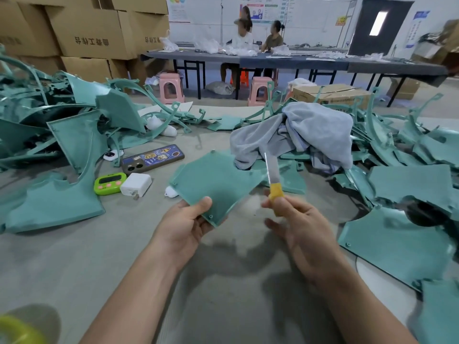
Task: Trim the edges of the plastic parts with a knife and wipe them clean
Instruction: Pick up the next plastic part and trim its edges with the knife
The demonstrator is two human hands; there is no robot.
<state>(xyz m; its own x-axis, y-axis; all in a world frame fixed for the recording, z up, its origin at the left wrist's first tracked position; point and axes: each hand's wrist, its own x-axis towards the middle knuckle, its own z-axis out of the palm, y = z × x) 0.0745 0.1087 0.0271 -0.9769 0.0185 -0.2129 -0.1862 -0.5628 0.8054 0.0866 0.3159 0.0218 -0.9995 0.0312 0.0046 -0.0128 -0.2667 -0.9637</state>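
Evidently trimming is in hand: the left hand [188, 219] pinches the panel [216, 180] by its 6 o'clock corner. The right hand [295, 219] grips the knife [272, 175], blade toward 12, at the panel's 3 o'clock edge. Next, the blade must meet that edge. The cloth [310, 130] lies at 1 o'clock.

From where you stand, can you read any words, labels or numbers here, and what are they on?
Nothing reads clearly enough to quote.
Boxes: large dark characters, seemingly mirrored, illegible.
Wall posters: too small.
Yellow sign: blurred.
Taped box: small print, blurred.
Phone stickers: blurred.
Timer: no digits visible.
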